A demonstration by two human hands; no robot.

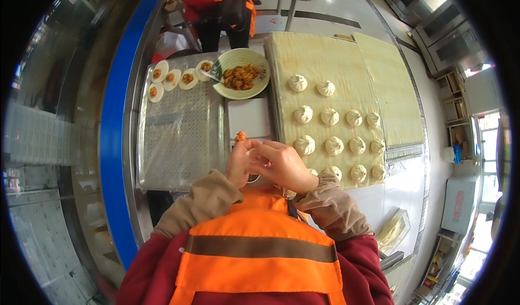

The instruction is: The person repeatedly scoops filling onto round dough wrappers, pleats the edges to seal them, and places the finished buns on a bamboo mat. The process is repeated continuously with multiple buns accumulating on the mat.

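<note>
My left hand [237, 163] and my right hand [283, 166] meet in front of my chest, fingers curled together around a filled dough wrapper [247, 154]. Most of that dough is hidden by the fingers. A lump of orange-brown filling [240, 136] shows above my left fingertips. Beyond the hands lies a white rectangular board or lid [249, 118]. Farther off, a pale green bowl [262, 86] holds chunky filling [239, 77], and a spoon [209, 75] leans at its left rim. Below the hands, a small container [253, 178] is mostly covered.
On the left, a perforated metal tray [180, 142] carries several round wrappers topped with filling [187, 79]. Several pleated buns [330, 117] stand in rows on a cloth-lined tray [321, 57] to the right. Another person [219, 8] stands past the table's far end.
</note>
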